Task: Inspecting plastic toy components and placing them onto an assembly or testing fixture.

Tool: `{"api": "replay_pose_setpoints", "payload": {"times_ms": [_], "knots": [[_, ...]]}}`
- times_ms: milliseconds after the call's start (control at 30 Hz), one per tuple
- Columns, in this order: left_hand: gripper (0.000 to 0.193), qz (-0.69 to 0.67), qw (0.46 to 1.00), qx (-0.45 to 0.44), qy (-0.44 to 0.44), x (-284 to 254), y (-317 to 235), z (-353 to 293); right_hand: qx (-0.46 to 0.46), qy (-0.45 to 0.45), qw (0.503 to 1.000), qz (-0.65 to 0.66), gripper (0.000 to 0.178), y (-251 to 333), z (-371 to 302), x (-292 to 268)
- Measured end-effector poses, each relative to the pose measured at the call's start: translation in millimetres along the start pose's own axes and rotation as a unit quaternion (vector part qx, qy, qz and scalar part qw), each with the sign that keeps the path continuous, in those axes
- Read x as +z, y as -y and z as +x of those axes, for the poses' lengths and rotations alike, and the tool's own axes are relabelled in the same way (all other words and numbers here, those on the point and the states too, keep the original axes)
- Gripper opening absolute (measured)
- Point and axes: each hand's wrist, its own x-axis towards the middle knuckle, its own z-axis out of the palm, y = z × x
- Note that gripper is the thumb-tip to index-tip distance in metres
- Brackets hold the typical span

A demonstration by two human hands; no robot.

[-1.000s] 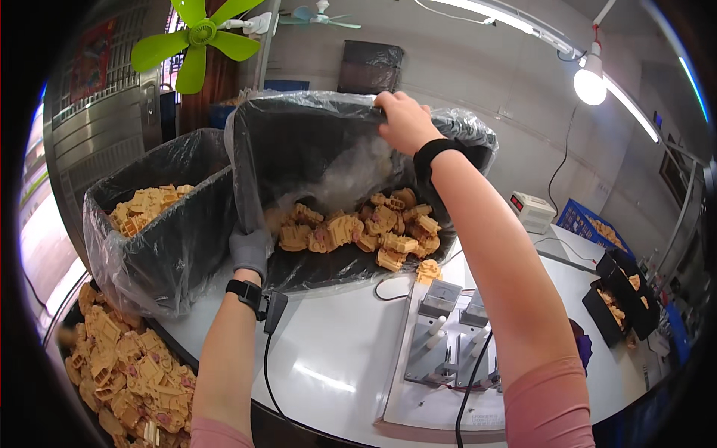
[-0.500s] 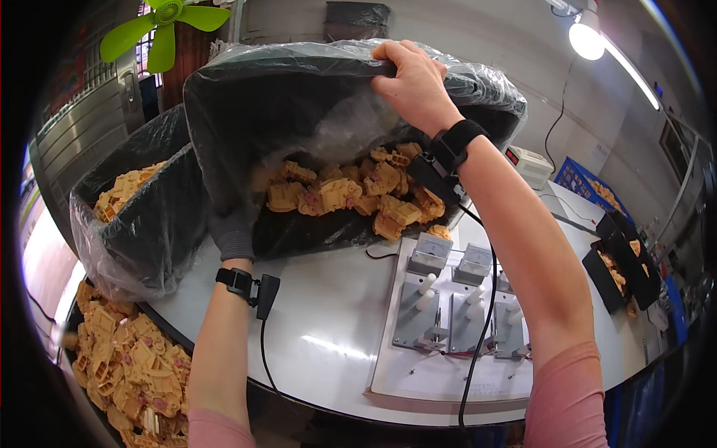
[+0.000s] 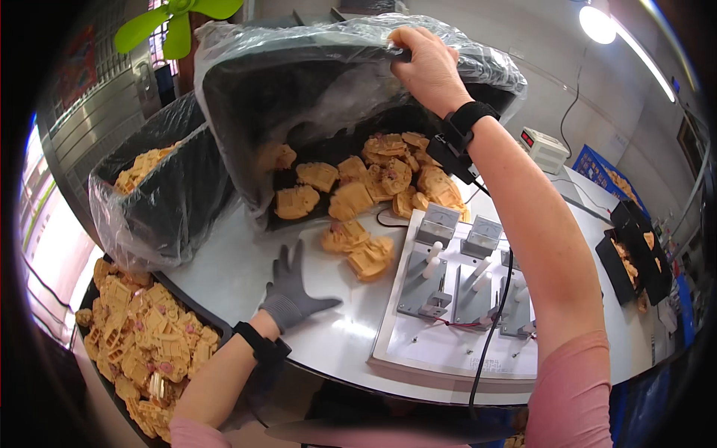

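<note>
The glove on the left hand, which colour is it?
Grey. The glove shows best in the head view, lying flat on the white table, while the right hand is bare.

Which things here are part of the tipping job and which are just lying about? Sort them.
In the job:
right hand
tilted black bin
tan plastic parts
gloved left hand
white table

Lying about:
second lined bin
white test board
green fan

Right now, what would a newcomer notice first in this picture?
The large black bin lined with clear plastic, tipped over the white table by the right hand at its rim. Tan plastic parts spill from it onto the table. The left hand, in a grey glove, lies flat just before the pile.
</note>
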Motion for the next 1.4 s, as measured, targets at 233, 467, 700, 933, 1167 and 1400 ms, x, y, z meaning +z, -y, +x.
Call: {"api": "replay_pose_setpoints", "payload": {"times_ms": [233, 467, 700, 933, 1167, 1400], "knots": [[0.142, 0.15, 0.982, -0.024, 0.109, 1, -28, -21, -0.016, -0.009, 1.0, -0.016, 0.034, -1, 32, 41], [0.125, 0.151, 0.982, -0.012, 0.108, -4, -37, -21, 0.01, -0.002, 0.996, -0.089, 0.038, -10, 49, 63], [0.116, 0.162, 0.978, -0.024, 0.126, -6, -41, -26, -0.027, 0.05, 0.994, -0.093, 0.059, 10, 24, 22], [0.1, 0.154, 0.983, -0.014, 0.104, 6, -24, -15, 0.034, 0.15, 0.977, 0.147, 0.053, 93, -89, -155], [0.079, 0.151, 0.988, 0.041, 0.004, 5, -4, -18, 0.338, 0.209, 0.881, 0.256, 0.041, 164, -282, -286], [0.063, 0.071, 0.996, 0.054, -0.032, -8, 20, -44, 0.415, 0.192, 0.831, 0.316, 0.025, 190, -371, -240]]}}
